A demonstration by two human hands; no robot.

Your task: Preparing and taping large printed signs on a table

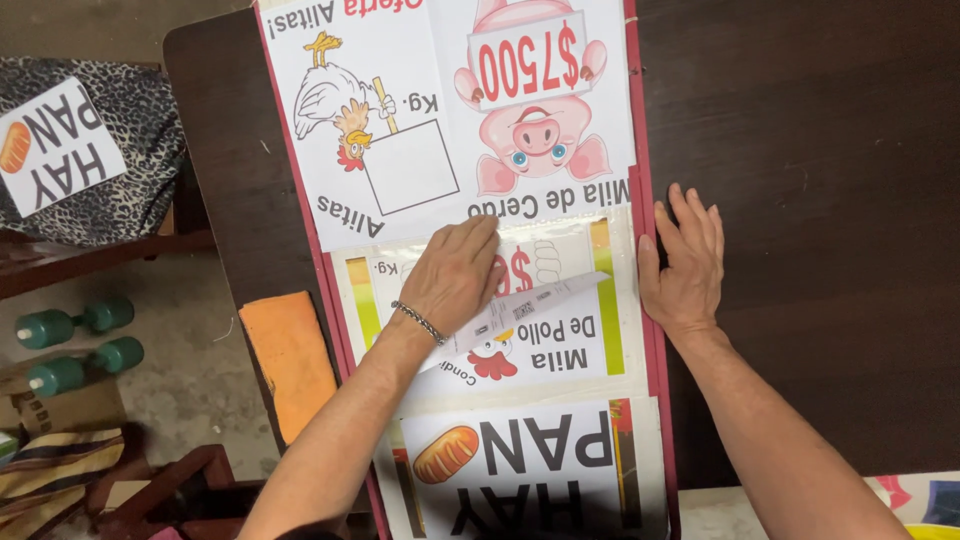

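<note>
The left hand (455,275) is laid palm down, fingers together and nearly flat, on a white printed poster with a cartoon chicken (560,340); a long narrow white paper strip (545,298) is pressed under its fingertips, though whether it is pinched or merely held down cannot be told. The strip's long axis runs left to right, its right end tilted slightly toward the far side. The right hand (685,265) is spread open and flat, resting across the red border of the long board (648,150) and the dark brown wooden table (820,200), with nothing grasped. The poster's middle is hidden by the left hand. A bread poster (520,460) nearer is cut off by the frame edge.
</note>
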